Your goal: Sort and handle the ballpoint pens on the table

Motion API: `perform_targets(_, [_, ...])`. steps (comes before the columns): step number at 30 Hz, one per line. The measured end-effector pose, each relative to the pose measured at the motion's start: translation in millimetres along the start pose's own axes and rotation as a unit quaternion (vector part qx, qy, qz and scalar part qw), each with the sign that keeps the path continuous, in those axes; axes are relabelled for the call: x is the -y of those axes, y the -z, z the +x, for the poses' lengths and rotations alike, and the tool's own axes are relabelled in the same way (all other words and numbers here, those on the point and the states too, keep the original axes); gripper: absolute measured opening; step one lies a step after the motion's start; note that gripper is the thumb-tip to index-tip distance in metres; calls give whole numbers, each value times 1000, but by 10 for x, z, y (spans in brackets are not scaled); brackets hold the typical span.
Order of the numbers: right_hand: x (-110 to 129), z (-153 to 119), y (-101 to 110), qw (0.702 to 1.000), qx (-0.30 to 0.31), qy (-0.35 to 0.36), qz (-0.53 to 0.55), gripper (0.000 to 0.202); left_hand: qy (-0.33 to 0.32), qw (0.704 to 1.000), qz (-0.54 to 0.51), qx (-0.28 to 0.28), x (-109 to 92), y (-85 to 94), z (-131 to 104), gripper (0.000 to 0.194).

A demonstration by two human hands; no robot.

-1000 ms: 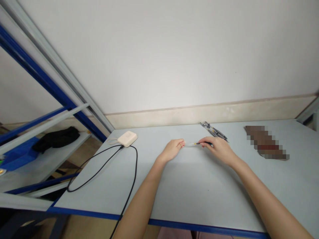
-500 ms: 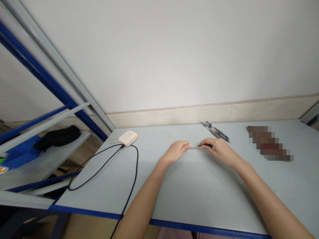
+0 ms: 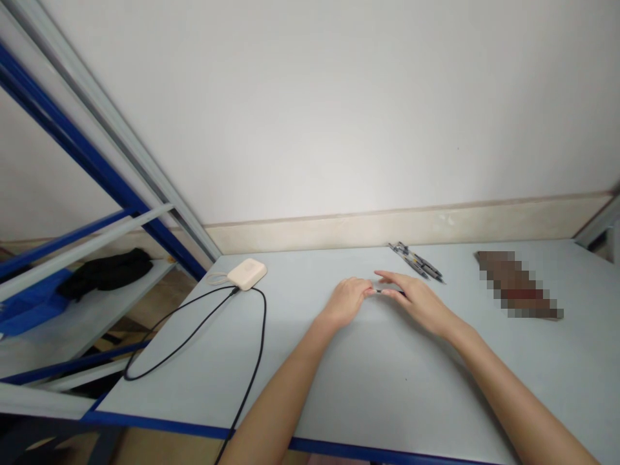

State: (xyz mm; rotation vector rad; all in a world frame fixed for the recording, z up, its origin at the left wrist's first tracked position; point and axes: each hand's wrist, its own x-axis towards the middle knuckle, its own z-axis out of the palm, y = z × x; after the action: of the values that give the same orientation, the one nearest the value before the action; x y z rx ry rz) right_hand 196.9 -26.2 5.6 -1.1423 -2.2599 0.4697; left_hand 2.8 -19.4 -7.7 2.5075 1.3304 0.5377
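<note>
Comparing with half a second ago: right hand (image 3: pixel 398 284) loosens from its pinch, fingers now spread, thumb beside the pen (image 3: pixel 380 291); contact unclear. Left hand (image 3: pixel 345 302) pinches the pen's other end. Pen lies between the hands, its clear length now out of sight; parts probably nearer together, join hidden. No writing legible on pen, loose pens (image 3: pixel 417 260) or cream box (image 3: pixel 247 274).

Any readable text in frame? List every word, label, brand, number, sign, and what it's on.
None readable.
Pale block: no lettering can be made out.
Grey pens: any print too small.
Thin dark item between left hand and right hand: too small, partly covered.
Brown item: pixelated, illegible.
</note>
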Motion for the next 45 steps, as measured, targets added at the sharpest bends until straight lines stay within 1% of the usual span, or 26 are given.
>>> perform_targets(2, [31, -2, 32, 997, -37, 21, -59, 43, 3, 1000, -7, -8, -10, 10, -8, 27])
perform_targets(3, [40, -3, 50, 995, -41, 26, -83, 40, 4, 1000, -12, -12, -13, 17, -11, 27])
perform_targets(4, [46, -3, 68, 994, -38, 28, -97, 32, 6, 1000, -17, -14, -14, 24, -14, 27])
perform_targets(6, [47, -4, 96, 995, -18, 22, -97, 17, 14, 999, -27, -14, -13, 39, -18, 28])
perform_targets(8, [39, -5, 105, 996, -5, 6, -85, 21, 25, 999, -37, -10, -7, 48, -19, 28])
perform_targets(11, [18, -9, 96, 996, -20, 1, -83, 29, 25, 998, -58, -14, 9, 47, -20, 29])
perform_targets(14, [0, -15, 99, 996, -20, 21, -85, 30, 0, 996, -87, -11, 26, 35, -24, 32])
perform_targets(17, [5, -19, 124, 994, 2, 11, -107, 21, -14, 995, -99, 3, 29, 23, -30, 32])
perform_targets(20, [29, -20, 134, 990, 2, -7, -144, 30, -9, 995, -103, 7, 19, 22, -33, 31])
perform_targets(24, [19, -21, 86, 991, -2, 25, -128, 23, -3, 993, -117, 0, 11, 40, -39, 30])
perform_targets(26, [-7, -19, 45, 991, -1, 29, -127, 21, 5, 992, -122, 2, 14, 51, -44, 30])
perform_targets(29, [-32, -12, 2, 988, 4, 38, -152, 27, 19, 989, -145, 3, 18, 55, -54, 32])
perform_targets(31, [-29, -7, 0, 988, 15, 37, -149, 31, 33, 983, -182, 13, 16, 49, -57, 30])
perform_targets(33, [-19, -3, 20, 992, 20, 22, -126, 34, 52, 970, -238, 18, 13, 41, -55, 25])
perform_targets(34, [-15, -2, 35, 994, 21, 12, -110, 34, 61, 961, -270, 8, 15, 41, -51, 29])
perform_targets(37, [-9, 1, 82, 998, 17, -8, -67, 36, 86, 924, -371, -43, 51, 60, -36, 48])
perform_targets(38, [-9, 2, 93, 998, 16, -9, -59, 37, 96, 910, -401, -37, 76, 71, -32, 51])
perform_targets(39, [-9, 2, 100, 998, 15, -7, -54, 37, 110, 898, -426, -12, 105, 83, -29, 54])
perform_targets(40, [-10, 3, 103, 998, 17, -5, -52, 37, 126, 891, -434, 32, 135, 92, -28, 57])
perform_targets(41, [-10, 4, 101, 998, 19, -3, -53, 37, 136, 889, -428, 90, 161, 97, -28, 57])
perform_targets(42, [-11, 5, 97, 998, 23, -2, -55, 37, 136, 893, -413, 116, 181, 98, -29, 53])
perform_targets(43, [-12, 6, 90, 998, 26, -3, -56, 37, 133, 900, -401, 113, 190, 95, -30, 49])
perform_targets(44, [-14, 7, 83, 998, 27, -6, -57, 37, 130, 906, -393, 92, 188, 91, -31, 46])
perform_targets(45, [-17, 8, 76, 998, 26, -10, -56, 37, 129, 911, -388, 57, 176, 85, -31, 42])
